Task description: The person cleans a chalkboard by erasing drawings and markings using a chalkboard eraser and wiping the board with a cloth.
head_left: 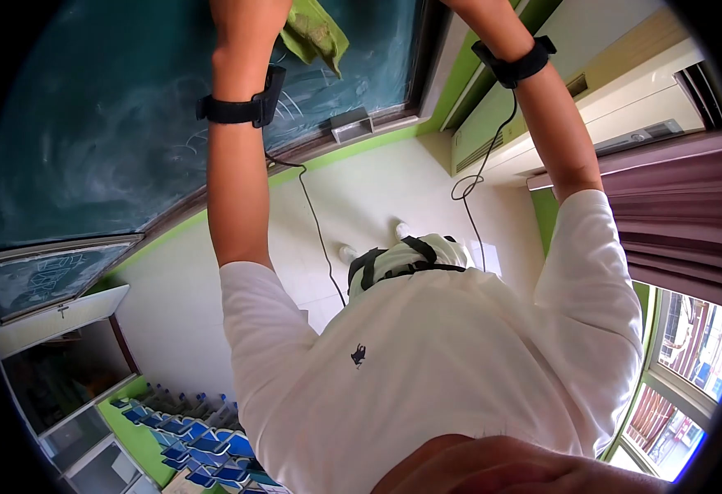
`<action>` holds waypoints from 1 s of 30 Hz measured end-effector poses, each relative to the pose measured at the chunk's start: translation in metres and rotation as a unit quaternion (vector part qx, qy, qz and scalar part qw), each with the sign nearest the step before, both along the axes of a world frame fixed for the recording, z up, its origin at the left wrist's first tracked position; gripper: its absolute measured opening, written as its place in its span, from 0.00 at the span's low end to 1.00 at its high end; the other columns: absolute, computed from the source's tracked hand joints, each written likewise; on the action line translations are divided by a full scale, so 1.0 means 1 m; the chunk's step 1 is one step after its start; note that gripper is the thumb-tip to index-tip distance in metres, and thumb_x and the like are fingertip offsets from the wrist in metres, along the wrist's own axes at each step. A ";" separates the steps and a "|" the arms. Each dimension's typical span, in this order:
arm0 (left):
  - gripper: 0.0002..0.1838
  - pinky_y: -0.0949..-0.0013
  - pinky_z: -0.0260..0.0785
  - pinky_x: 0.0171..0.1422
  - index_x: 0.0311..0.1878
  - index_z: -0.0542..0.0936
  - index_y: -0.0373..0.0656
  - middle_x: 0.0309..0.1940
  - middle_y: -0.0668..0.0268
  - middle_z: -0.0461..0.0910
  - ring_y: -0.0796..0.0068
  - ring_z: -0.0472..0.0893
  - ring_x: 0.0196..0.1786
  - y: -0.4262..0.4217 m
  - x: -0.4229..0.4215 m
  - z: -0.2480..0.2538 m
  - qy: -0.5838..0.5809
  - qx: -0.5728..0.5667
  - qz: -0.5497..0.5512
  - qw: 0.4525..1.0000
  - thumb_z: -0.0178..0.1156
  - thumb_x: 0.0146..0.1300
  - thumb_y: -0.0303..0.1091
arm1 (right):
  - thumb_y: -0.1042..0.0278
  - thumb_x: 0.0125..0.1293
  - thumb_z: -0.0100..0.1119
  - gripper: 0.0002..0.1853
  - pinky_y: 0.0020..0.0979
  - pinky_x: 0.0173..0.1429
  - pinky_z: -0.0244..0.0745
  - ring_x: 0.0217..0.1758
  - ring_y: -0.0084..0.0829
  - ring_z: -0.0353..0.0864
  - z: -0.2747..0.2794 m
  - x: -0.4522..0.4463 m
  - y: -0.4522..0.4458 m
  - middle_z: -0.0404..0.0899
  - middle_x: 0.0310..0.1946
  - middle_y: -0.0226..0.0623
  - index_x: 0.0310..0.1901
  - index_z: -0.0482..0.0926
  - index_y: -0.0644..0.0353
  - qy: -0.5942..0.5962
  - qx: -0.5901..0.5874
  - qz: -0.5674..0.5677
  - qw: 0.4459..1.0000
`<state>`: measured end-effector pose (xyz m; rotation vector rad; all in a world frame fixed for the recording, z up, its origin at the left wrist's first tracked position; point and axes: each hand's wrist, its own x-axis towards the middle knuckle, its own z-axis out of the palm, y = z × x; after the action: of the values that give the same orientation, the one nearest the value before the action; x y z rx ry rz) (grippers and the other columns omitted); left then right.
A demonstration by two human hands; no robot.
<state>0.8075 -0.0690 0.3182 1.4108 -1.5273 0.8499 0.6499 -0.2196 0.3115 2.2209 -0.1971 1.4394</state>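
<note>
My left hand (252, 18) is raised at the top edge, in front of the chalkboard (114, 107), with its fingers cut off by the frame. A stained green cloth (316, 37) hangs from beside this hand, apparently in its grip, though the grip itself is hidden. My right arm is also raised; its wrist reaches the top edge and the hand is outside the view. Each wrist wears a black strap, one on the left (242, 107) and one on the right (514, 62), with a thin cable trailing down from it.
A small grey holder (351, 125) sits on the chalkboard's lower ledge. To the right stand a pale cabinet-like unit (637, 115), a purple curtain (666, 214) and a window (666, 428). Blue desks and chairs (204, 445) fill the lower left, near an open cabinet (69, 370).
</note>
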 end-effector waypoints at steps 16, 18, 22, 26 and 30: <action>0.10 0.65 0.80 0.38 0.40 0.84 0.51 0.56 0.78 0.79 0.72 0.85 0.43 0.021 0.035 -0.259 -0.016 0.252 0.053 0.966 0.65 0.55 0.26 | 0.75 0.55 0.66 0.26 0.29 0.48 0.72 0.52 0.29 0.80 -0.274 0.016 0.014 0.81 0.54 0.31 0.58 0.80 0.56 0.108 0.146 0.036 0.983; 0.08 0.64 0.81 0.38 0.41 0.82 0.50 0.55 0.76 0.78 0.70 0.85 0.45 0.027 0.043 -0.285 -0.021 0.337 0.070 0.939 0.62 0.58 0.28 | 0.75 0.56 0.62 0.26 0.29 0.49 0.72 0.52 0.29 0.80 -0.299 0.019 0.021 0.81 0.53 0.30 0.59 0.79 0.55 0.148 0.155 0.037 0.976; 0.07 0.58 0.79 0.36 0.39 0.82 0.52 0.52 0.77 0.79 0.62 0.86 0.37 0.037 0.043 -0.296 0.000 0.328 0.081 0.941 0.64 0.58 0.28 | 0.71 0.59 0.57 0.26 0.30 0.55 0.71 0.53 0.30 0.78 -0.302 0.024 0.028 0.79 0.52 0.30 0.62 0.76 0.54 0.184 0.164 0.032 0.969; 0.06 0.57 0.78 0.35 0.40 0.82 0.51 0.42 0.73 0.79 0.62 0.85 0.34 0.032 0.041 -0.257 0.048 0.184 0.040 0.981 0.68 0.60 0.32 | 0.69 0.59 0.64 0.29 0.32 0.53 0.73 0.48 0.30 0.79 -0.263 0.019 0.022 0.79 0.45 0.30 0.65 0.75 0.48 0.112 0.184 0.019 0.976; 0.11 0.66 0.74 0.38 0.42 0.82 0.48 0.32 0.65 0.79 0.63 0.81 0.32 0.044 0.025 -0.175 0.168 0.074 -0.053 0.982 0.71 0.57 0.27 | 0.65 0.48 0.79 0.42 0.37 0.42 0.78 0.39 0.37 0.80 -0.189 0.024 0.016 0.79 0.41 0.34 0.68 0.73 0.43 -0.043 0.270 -0.015 0.962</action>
<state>0.8324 -0.0253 0.1434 1.4790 -1.4089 0.4139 0.6739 -0.2036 0.1229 2.5546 -0.7262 1.6101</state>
